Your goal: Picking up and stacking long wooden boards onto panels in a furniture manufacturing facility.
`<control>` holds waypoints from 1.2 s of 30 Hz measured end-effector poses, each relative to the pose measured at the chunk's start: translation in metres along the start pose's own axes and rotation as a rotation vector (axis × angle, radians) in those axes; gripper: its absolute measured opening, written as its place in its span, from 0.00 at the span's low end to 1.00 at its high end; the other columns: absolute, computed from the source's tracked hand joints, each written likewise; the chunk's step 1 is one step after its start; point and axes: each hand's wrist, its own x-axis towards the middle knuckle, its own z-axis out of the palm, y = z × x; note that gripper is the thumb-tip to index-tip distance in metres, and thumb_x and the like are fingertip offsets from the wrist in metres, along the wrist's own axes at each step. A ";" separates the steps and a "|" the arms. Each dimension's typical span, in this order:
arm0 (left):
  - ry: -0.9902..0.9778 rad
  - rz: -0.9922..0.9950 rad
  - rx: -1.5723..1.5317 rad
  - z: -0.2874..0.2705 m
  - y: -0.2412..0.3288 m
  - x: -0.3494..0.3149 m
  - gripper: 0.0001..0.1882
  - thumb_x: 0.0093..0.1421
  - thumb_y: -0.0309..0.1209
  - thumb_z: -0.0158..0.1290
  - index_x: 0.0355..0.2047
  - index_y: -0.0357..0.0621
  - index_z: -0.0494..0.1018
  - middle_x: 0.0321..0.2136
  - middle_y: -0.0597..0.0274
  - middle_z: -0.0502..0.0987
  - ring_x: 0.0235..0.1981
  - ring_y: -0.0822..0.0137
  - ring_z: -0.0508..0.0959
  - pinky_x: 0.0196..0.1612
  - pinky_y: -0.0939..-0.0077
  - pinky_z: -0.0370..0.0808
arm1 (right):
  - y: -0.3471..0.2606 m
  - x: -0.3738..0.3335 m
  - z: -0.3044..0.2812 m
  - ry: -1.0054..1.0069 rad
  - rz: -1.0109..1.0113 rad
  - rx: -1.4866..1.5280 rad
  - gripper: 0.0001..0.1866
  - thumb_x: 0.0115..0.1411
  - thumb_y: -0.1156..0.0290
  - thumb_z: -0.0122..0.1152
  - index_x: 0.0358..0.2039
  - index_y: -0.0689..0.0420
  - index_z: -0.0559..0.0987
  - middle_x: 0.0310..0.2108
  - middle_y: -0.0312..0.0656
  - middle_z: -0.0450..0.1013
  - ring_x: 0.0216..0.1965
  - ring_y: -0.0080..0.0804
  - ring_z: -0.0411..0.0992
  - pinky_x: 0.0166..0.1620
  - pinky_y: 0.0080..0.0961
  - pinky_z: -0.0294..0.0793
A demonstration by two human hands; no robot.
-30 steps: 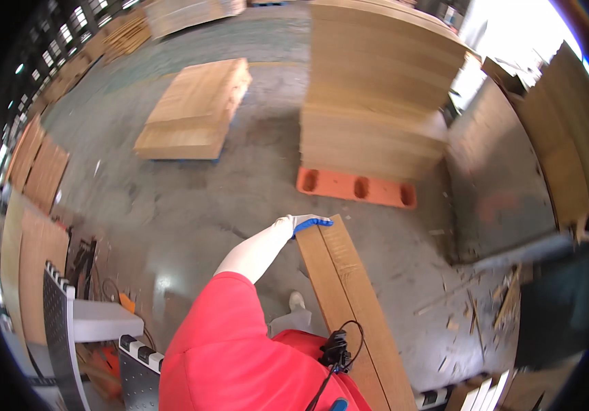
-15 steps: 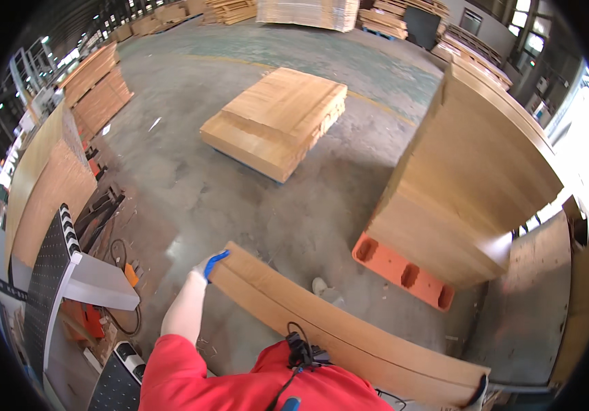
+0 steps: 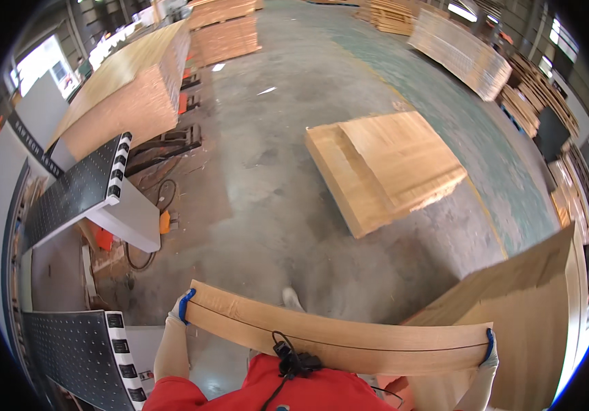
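Left hand: I see the left hand [image 3: 182, 305], in a pale glove with blue on its gripping side, clasped on the left end of the long wooden boards [image 3: 376, 335]; its thumb is hidden from me.
Right hand: the right hand [image 3: 491, 349], gloved alike, grips the opposite end; blue fingers wrap the edge.
Boards: they lie crosswise before the red shirt [image 3: 339, 392], spanning both hands, a dark seam running lengthwise; from my view a black device [image 3: 296, 362] with a cable overlaps their middle.
Floor: one pale shoe [image 3: 291, 299] shows just beyond the boards; farther off sits a low wooden stack [image 3: 404, 161].
Left side: two dark dotted tabletops [image 3: 79, 349], edged in black and white.
Right side: a tall wooden stack [image 3: 513, 308] stands near the right hand, partly behind the boards.
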 end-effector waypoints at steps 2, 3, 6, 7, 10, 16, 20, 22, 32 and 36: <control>0.026 0.003 -0.072 -0.001 0.007 0.027 0.24 0.62 0.44 0.55 0.52 0.43 0.70 0.46 0.53 0.78 0.45 0.56 0.80 0.51 0.60 0.77 | -0.033 0.061 0.048 -0.031 0.003 -0.064 0.26 0.56 0.47 0.64 0.48 0.52 0.78 0.42 0.37 0.77 0.44 0.32 0.74 0.50 0.31 0.73; 0.034 0.004 -0.116 0.000 0.014 0.046 0.24 0.62 0.44 0.55 0.52 0.43 0.70 0.46 0.53 0.78 0.45 0.56 0.80 0.51 0.60 0.77 | -0.047 0.087 0.072 -0.043 0.010 -0.100 0.27 0.56 0.47 0.65 0.48 0.52 0.78 0.42 0.37 0.77 0.44 0.32 0.74 0.50 0.31 0.73; 0.031 -0.054 -0.200 0.007 0.065 0.124 0.24 0.62 0.44 0.55 0.53 0.42 0.70 0.46 0.53 0.78 0.45 0.55 0.80 0.51 0.60 0.77 | -0.092 0.137 0.171 -0.050 0.024 -0.104 0.27 0.56 0.47 0.64 0.49 0.52 0.78 0.42 0.38 0.78 0.43 0.32 0.74 0.51 0.31 0.73; 0.030 -0.071 -0.211 0.011 0.087 0.151 0.24 0.62 0.44 0.55 0.53 0.42 0.70 0.46 0.53 0.78 0.45 0.55 0.80 0.51 0.60 0.77 | -0.107 0.149 0.202 -0.026 0.048 -0.126 0.25 0.57 0.48 0.63 0.49 0.51 0.78 0.43 0.37 0.77 0.43 0.31 0.74 0.51 0.30 0.73; 0.011 -0.007 -0.134 0.031 0.166 0.237 0.26 0.62 0.45 0.55 0.54 0.42 0.70 0.46 0.52 0.79 0.46 0.56 0.80 0.51 0.59 0.77 | -0.132 0.193 0.260 -0.098 0.028 -0.057 0.22 0.58 0.49 0.63 0.46 0.50 0.78 0.41 0.37 0.78 0.42 0.30 0.75 0.49 0.29 0.73; -0.049 -0.039 -0.023 0.085 0.318 0.396 0.27 0.62 0.46 0.55 0.55 0.42 0.69 0.49 0.52 0.77 0.48 0.56 0.79 0.52 0.59 0.76 | -0.143 0.259 0.377 0.019 0.002 -0.016 0.21 0.60 0.52 0.61 0.47 0.51 0.78 0.42 0.37 0.77 0.44 0.30 0.74 0.50 0.31 0.73; -0.048 -0.011 0.104 0.138 0.424 0.512 0.27 0.62 0.46 0.55 0.55 0.42 0.69 0.50 0.52 0.76 0.49 0.55 0.78 0.53 0.58 0.76 | -0.145 0.331 0.456 -0.003 -0.016 0.025 0.22 0.60 0.51 0.60 0.49 0.51 0.77 0.43 0.37 0.77 0.44 0.31 0.74 0.50 0.31 0.73; -0.100 -0.035 0.032 0.157 0.475 0.568 0.28 0.62 0.47 0.54 0.56 0.43 0.68 0.51 0.52 0.76 0.49 0.54 0.78 0.54 0.57 0.75 | -0.151 0.382 0.509 0.008 -0.013 0.045 0.23 0.60 0.49 0.60 0.49 0.50 0.77 0.43 0.37 0.77 0.44 0.30 0.74 0.50 0.32 0.73; -0.119 0.052 0.091 0.222 0.705 0.797 0.25 0.64 0.47 0.51 0.55 0.43 0.70 0.50 0.56 0.77 0.49 0.58 0.78 0.54 0.62 0.74 | -0.292 0.569 0.785 0.081 -0.035 0.008 0.28 0.56 0.49 0.65 0.52 0.54 0.76 0.46 0.37 0.75 0.45 0.32 0.73 0.52 0.33 0.72; -0.117 0.088 0.087 0.215 0.763 0.908 0.26 0.65 0.48 0.50 0.56 0.44 0.69 0.51 0.57 0.76 0.50 0.58 0.78 0.54 0.62 0.74 | -0.328 0.636 0.892 0.113 -0.070 -0.048 0.26 0.58 0.51 0.65 0.50 0.55 0.77 0.43 0.38 0.76 0.44 0.30 0.74 0.51 0.28 0.73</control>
